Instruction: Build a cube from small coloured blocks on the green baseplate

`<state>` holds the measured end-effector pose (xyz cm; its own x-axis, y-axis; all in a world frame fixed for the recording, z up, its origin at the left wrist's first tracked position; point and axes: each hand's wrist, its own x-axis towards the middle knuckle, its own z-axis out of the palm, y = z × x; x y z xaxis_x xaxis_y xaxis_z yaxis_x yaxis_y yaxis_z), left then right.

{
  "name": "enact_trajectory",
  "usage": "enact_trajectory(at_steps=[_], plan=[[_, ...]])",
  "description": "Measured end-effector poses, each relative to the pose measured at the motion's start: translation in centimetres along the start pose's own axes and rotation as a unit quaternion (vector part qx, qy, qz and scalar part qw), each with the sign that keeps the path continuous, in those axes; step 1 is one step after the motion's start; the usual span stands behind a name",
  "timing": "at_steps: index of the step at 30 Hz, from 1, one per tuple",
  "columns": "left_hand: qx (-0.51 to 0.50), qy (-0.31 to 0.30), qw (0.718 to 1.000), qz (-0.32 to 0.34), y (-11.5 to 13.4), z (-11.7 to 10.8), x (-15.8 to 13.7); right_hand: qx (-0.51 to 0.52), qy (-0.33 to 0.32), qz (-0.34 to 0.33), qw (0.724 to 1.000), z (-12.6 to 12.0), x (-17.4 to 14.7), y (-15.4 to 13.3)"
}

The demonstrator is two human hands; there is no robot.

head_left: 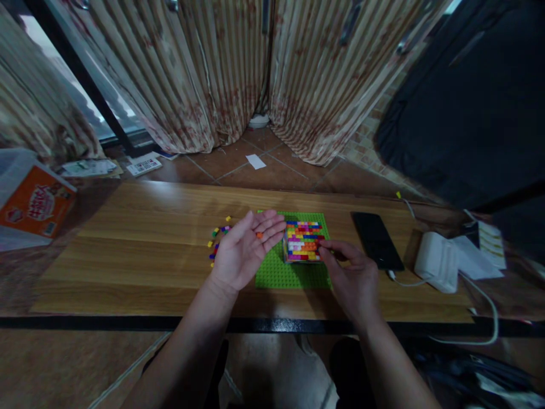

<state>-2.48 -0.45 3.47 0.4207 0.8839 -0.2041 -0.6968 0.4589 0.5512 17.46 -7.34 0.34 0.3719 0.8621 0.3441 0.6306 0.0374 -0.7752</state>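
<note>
My left hand [242, 253] is palm up with its fingers stretched out, and a small orange toy brick [259, 234] lies on the fingers. A block of many-coloured toy bricks [303, 241] stands on a green studded baseplate [272, 275]. At that block's right edge, my right hand [349, 270] has thumb and forefinger pinched together. Whatever is between those fingertips is too small to make out; dark red bricks show right beside them. Several loose bricks [216, 232] lie on the table left of my left hand, partly hidden behind it.
The wooden table [128, 250] bears a black phone or tablet [377, 240] at the right, cabled to a white device [436, 261]. A plastic box with an orange label [36, 201] is at the far left. Curtains [225, 74] hang beyond the table.
</note>
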Motion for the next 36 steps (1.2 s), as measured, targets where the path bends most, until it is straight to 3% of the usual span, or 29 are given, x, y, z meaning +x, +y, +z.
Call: enact_trajectory(at_steps=[5,20,28,31,34,36], plan=[[0.006,-0.002,1.000,-0.003,-0.1,0.0,0.0,0.022,0.027,0.037,0.999,0.3,0.2,-0.1],[0.005,-0.007,1.000,-0.009,-0.5,0.0,0.0,0.158,0.012,0.135,0.978,1.4,0.6,-0.6],[0.005,-0.027,0.999,-0.018,-0.9,0.1,-0.1,0.177,0.003,0.165,0.970,1.4,0.8,-0.2],[-0.004,-0.049,0.999,-0.022,-1.1,0.2,-0.2,0.145,0.033,0.118,0.982,1.5,0.4,-0.5],[-0.011,-0.085,0.996,-0.038,-1.4,0.5,-0.4,0.087,0.061,0.002,0.994,1.5,-0.2,-1.7],[-0.010,-0.106,0.993,-0.045,-1.7,0.8,-0.4,0.071,0.043,-0.086,0.993,1.6,-0.6,-2.8]])
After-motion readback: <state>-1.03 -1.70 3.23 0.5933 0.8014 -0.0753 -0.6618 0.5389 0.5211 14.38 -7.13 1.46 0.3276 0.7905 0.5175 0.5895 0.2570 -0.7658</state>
